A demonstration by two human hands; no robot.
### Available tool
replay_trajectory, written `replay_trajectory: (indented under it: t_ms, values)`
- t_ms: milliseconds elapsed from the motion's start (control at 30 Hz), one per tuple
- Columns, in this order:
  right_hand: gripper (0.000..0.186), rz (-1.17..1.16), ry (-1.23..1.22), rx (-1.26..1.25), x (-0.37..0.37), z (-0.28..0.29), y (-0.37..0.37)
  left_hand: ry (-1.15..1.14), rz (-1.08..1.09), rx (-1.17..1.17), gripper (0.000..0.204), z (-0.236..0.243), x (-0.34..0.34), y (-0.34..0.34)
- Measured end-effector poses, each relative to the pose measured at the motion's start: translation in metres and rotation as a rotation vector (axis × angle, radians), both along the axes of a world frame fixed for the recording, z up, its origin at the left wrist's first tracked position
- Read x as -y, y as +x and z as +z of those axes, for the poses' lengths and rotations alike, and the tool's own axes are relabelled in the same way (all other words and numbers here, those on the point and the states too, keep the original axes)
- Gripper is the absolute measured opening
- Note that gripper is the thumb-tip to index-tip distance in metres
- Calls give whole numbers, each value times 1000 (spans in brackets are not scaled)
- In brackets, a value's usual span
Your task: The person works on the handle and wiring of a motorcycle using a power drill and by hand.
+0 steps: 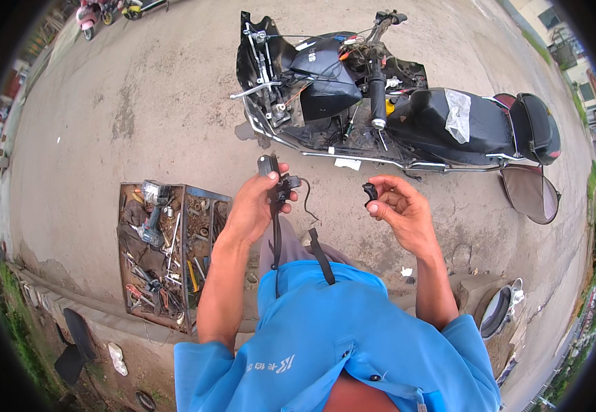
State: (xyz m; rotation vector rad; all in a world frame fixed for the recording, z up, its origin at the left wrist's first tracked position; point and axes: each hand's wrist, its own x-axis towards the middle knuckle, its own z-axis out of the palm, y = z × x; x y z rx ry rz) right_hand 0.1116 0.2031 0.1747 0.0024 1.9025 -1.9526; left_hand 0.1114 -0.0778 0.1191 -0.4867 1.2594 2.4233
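Observation:
My left hand (248,206) is closed on a black handlebar switch unit (268,166), thumb on its upper part. A short black cable (307,199) curls off its right side, and a dark strap-like length hangs below the hand. To the right, at about the same height, my right hand (406,214) pinches a small curved black clamp piece (369,193) between thumb and fingers. The two parts are apart. Beyond them stands a partly stripped black electric scooter (329,72), its front wiring bare and a handlebar grip (377,93) pointing toward me.
On my left sits an open metal toolbox (187,257) with power drills, wrenches, pliers and loose hardware. A round mirror-like dark panel (530,193) lies by the scooter's rear. A silver-rimmed part (497,312) rests at lower right. Other scooters (88,20) stand far left.

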Motion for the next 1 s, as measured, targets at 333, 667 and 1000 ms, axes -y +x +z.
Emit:
replay_trajectory:
  t_ms: [333,667,1000]
  values:
    - [41,-414,-76,-220,-77,-10,-35,-201,-67,-152,36,13,-53,-161]
    - [39,-430,-1,-192,-99,-29,-144,-225,-312,-85,27,-34,-110,-311]
    - [34,-276,36,-153,-72,-72,-250,-344,-430,-91,40,-36,-117,-311]
